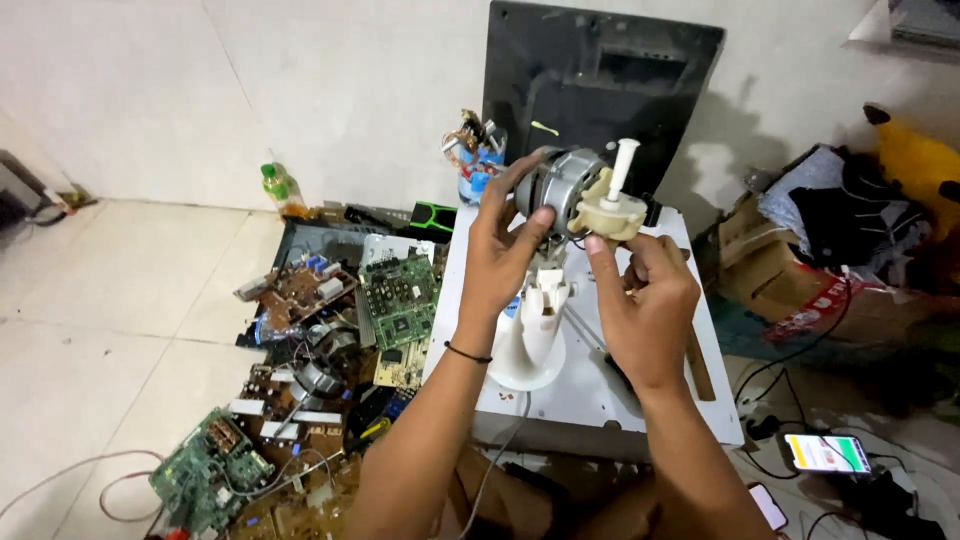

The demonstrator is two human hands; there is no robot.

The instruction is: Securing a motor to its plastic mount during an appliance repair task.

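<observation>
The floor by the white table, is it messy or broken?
Yes. Circuit boards and loose wires lie heaped on the floor tiles left of the white table, some overlapping and tilted, with no casings.

I see through one head-worn camera, looking steeply down and forward over my forearms from close range. It faces the white metal work surface (590, 400), the tiled floor (110, 300) left of it, and the pale wall (330, 90) beyond.
</observation>
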